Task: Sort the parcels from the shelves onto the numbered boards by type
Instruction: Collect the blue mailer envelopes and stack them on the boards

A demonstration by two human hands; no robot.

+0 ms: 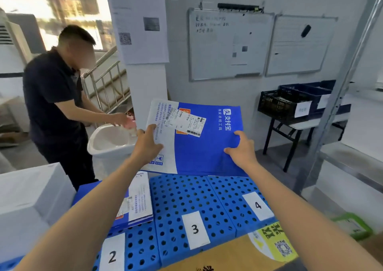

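Nearest me I see the blue boards marked 2, 3, 4, with flat mailers stacked on 2; beyond, my left hand and right hand each pinch a side of the blue-and-white parcel, held over the boards' far edge.

Can't really tell how many fingers of the left hand and right hand sit behind the blue-and-white parcel they're holding. It hides the far edges of board 3 and board 4. Its shipping label print is too tiny to read, the whiteboard writing is a blur, and the cardboard box is cut off at the bottom.
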